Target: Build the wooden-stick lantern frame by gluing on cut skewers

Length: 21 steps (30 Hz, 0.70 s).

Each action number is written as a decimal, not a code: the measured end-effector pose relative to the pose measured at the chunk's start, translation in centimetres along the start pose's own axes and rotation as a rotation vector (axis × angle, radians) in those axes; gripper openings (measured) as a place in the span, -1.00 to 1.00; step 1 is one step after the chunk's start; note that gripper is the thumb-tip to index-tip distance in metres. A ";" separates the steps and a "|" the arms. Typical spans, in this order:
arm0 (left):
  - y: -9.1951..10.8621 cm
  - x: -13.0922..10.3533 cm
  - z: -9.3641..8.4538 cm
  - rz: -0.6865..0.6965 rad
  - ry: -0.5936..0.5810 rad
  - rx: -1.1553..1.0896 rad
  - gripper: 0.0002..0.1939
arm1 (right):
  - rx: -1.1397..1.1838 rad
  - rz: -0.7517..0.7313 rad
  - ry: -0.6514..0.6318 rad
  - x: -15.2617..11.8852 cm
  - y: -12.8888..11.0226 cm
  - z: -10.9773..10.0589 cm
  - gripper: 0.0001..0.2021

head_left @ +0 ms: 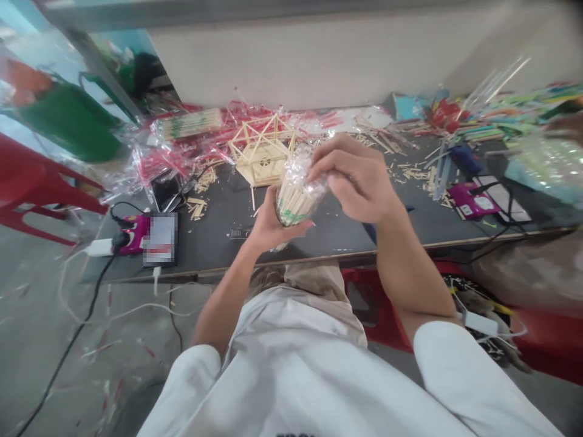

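A bundle of thin wooden sticks (294, 197) with green marks near the lower end stands slightly tilted above the table, inside clear plastic wrap. Around its lower side is my left hand (265, 223), thumb stretched across the front. At the top of the bundle, the fingertips of my right hand (357, 177) are closed on the crinkled plastic wrap (303, 170). Just behind, a small framework of glued-looking sticks (262, 155) sits on the dark table (214, 243), partly hidden by the bundle.
Another wrapped stick bundle (189, 123) lies at the back left among red-and-clear wrappers (159, 161). Short stick pieces (198, 206) are scattered about. A phone (160, 238) and purple power strip (133, 235) with cables are at left. Another purple box (473, 200) lies right. A red stool (40, 182) stands left.
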<state>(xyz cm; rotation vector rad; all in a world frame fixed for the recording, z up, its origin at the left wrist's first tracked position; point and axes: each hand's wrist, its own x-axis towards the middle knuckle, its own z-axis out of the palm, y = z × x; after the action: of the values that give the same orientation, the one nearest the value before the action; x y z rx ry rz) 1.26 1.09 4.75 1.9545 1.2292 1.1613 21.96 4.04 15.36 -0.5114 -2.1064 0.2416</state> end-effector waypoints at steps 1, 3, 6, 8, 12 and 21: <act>0.3 -0.2 0.3 -0.007 0.029 -0.032 -0.09 | 0.009 0.000 -0.041 0.4 -0.2 -0.7 -0.77; 1.0 -0.5 0.8 -0.018 0.047 -0.081 -0.19 | -0.022 0.000 -0.146 1.0 -0.6 -2.2 -0.79; 2.7 -0.5 0.8 -0.055 0.007 -0.027 -0.30 | -0.114 0.038 -0.288 1.1 -0.6 -4.4 -0.89; 3.9 -0.3 0.3 -0.059 -0.022 0.087 -0.30 | -0.119 0.131 -0.325 0.4 -0.1 -5.5 -0.85; 5.9 0.3 -1.0 -0.041 -0.121 0.376 -0.29 | 0.028 0.318 -0.253 -2.0 1.3 -5.7 -0.75; 6.4 0.9 -2.9 -0.009 -0.358 0.663 -0.31 | 0.068 0.204 0.125 -6.1 3.0 -0.7 -0.87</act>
<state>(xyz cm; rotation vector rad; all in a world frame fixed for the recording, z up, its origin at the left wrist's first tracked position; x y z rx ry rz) 1.67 -0.79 11.55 2.4755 1.5360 0.3709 26.29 3.95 10.11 -0.6845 -1.9186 0.3868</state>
